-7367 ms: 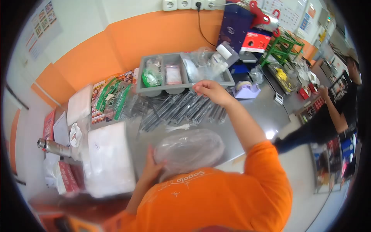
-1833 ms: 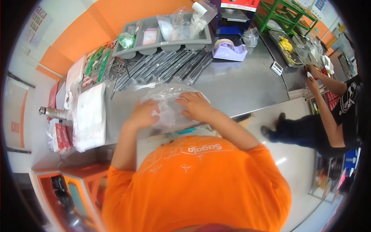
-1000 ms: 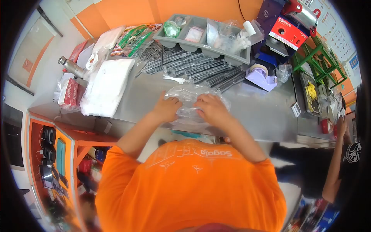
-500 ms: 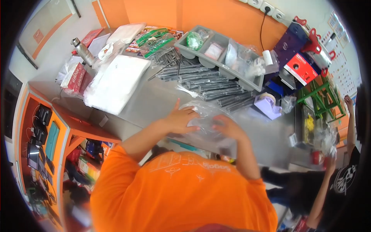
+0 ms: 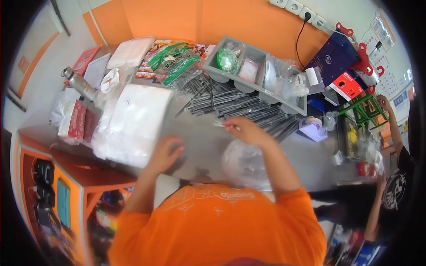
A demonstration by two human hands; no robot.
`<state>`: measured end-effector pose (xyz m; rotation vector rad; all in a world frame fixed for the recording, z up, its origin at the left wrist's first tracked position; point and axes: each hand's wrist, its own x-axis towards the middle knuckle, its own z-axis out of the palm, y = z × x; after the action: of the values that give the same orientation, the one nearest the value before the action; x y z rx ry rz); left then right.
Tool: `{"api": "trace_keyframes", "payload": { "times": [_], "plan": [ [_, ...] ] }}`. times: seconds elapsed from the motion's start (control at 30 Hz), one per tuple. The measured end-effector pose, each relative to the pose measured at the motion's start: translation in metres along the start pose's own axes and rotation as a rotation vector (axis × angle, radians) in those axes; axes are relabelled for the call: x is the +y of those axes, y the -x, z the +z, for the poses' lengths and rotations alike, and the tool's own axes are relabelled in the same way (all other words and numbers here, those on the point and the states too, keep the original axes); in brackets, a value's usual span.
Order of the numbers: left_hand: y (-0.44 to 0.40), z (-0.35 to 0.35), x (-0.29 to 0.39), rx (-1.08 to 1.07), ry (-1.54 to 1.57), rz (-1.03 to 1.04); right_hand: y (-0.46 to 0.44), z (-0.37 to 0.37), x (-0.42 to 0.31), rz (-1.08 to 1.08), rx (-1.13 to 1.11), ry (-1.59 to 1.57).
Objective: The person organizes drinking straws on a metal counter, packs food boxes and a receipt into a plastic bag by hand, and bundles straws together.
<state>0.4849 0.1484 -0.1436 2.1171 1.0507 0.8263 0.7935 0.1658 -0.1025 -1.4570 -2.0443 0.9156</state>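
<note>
A clear, rumpled plastic bag lies on the grey counter, with thin white strips near its far edge.

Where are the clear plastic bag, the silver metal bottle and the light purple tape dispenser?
Crumpled clear plastic bag [image 5: 242,160]: head view, middle of its visible surface.
Silver metal bottle [image 5: 80,84]: head view, middle of its body.
Light purple tape dispenser [image 5: 314,131]: head view, side of its body.

Short-sleeved orange shirt

You wear plain orange with loose sleeves; your left hand and right hand are bare. Blurred pale lettering and thin line drawings cross your chest. An unclear dark red patch shows lowest.
</note>
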Motion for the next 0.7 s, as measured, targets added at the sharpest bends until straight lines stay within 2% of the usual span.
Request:
{"api": "trace_keyframes", "payload": {
  "times": [0.03, 0.1, 0.17, 0.3, 0.37, 0.4, 0.47, 0.5, 0.57, 0.63, 0.7],
  "plan": [
    [0.005, -0.010, -0.007, 0.021, 0.012, -0.053, -0.029, 0.008, 0.013, 0.013, -0.013, 0.069],
    [0.013, -0.026, -0.018, 0.029, 0.034, -0.098, -0.078, 0.016, 0.020, 0.108, 0.068, 0.452],
    [0.019, -0.042, -0.029, -0.006, 0.114, -0.117, -0.121, 0.029, 0.049, 0.304, 0.126, 0.774],
    [0.023, -0.074, -0.049, -0.052, 0.208, -0.056, -0.149, 0.039, 0.059, 0.418, 0.066, 0.818],
    [0.022, -0.089, -0.054, -0.094, 0.339, -0.194, -0.141, 0.040, 0.045, 0.476, 0.071, 0.633],
    [0.020, -0.096, -0.055, -0.119, 0.349, -0.187, -0.135, 0.042, 0.049, 0.503, 0.076, 0.630],
    [0.012, -0.106, -0.059, -0.177, 0.364, -0.216, -0.121, 0.043, 0.060, 0.342, 0.130, 0.544],
    [0.008, -0.109, -0.062, -0.207, 0.376, -0.204, -0.113, 0.041, 0.058, 0.374, 0.142, 0.545],
    [-0.006, -0.112, -0.065, -0.236, 0.249, -0.060, -0.098, 0.033, 0.051, 0.296, 0.178, 0.612],
    [-0.020, -0.111, -0.063, -0.262, 0.249, -0.035, -0.089, 0.029, 0.040, 0.327, 0.209, 0.627],
    [-0.030, -0.108, -0.062, -0.259, 0.256, 0.005, -0.090, 0.023, 0.020, 0.435, 0.078, 0.608]
  ]
}}
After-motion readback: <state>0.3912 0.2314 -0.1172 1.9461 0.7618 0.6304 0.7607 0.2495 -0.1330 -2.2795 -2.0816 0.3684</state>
